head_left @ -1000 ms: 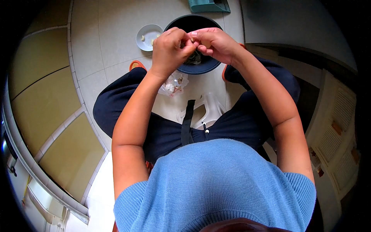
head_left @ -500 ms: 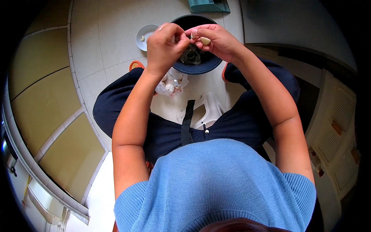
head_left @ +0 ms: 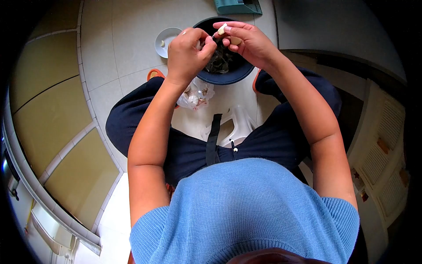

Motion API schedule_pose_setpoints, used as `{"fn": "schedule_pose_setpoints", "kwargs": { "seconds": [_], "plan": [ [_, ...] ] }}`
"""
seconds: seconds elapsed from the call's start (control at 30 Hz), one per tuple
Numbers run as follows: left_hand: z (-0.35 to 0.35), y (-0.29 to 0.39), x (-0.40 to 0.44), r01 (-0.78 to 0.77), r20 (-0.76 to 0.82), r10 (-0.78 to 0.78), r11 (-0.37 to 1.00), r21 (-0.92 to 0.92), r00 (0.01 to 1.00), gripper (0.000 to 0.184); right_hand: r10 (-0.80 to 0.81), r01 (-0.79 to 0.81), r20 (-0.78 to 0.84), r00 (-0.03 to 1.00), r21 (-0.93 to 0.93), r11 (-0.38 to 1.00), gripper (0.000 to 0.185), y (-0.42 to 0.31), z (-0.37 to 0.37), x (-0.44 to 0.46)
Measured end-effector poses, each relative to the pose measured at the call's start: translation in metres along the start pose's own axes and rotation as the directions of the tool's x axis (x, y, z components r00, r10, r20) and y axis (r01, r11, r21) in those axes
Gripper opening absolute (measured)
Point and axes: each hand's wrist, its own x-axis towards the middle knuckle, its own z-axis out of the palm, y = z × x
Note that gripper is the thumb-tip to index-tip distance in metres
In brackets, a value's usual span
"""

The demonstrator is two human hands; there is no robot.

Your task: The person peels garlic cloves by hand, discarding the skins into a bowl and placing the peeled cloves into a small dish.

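Observation:
Over the dark bin [head_left: 228, 80] are both of my hands. Between thumb and forefinger, my right hand [head_left: 249, 40] pinches a pale garlic clove [head_left: 222, 29]. A second clove [head_left: 236, 40] lies against its curled fingers. My left hand [head_left: 187, 53] is closed in a pinch beside it, on something small that its fingers mostly hide. Dark, crumpled scraps [head_left: 218, 61] lie inside the bin. Left of the bin, a white plate [head_left: 161, 49] bears a small pale clove [head_left: 163, 43]. A clear plastic bag [head_left: 194, 97] of garlic bulbs sits between my legs.
A white plastic stool [head_left: 239, 123] shows between my thighs. At the top stands a teal dustpan-like object [head_left: 237, 6]. Yellowish cabinet panels [head_left: 55, 105] line the left side, and a grey surface [head_left: 334, 35] is at the upper right.
My right hand has moved slightly up and away from the left, raising the pinched clove into clearer view. My left hand has hardly shifted.

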Motion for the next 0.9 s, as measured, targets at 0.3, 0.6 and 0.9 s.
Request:
{"fn": "schedule_pose_setpoints", "kwargs": {
  "seconds": [0.3,0.6,0.9],
  "plan": [
    [0.0004,0.0069,0.002,0.053,0.01,-0.052,0.991,-0.126,0.999,0.009,-0.021,0.021,0.015,1.0,0.003,1.0,0.029,0.0032,-0.0005,0.0013],
    [-0.0002,0.0077,0.0016,0.085,0.038,-0.08,0.985,-0.152,0.996,0.01,-0.024,0.026,0.032,0.999,-0.042,0.999,0.027,0.0058,0.0003,0.0024],
    [-0.0015,0.0075,0.0006,0.104,0.061,-0.095,0.979,-0.176,0.994,0.009,-0.01,0.013,0.053,0.999,-0.058,0.998,0.027,0.0047,0.0032,0.0003]
  ]
}}
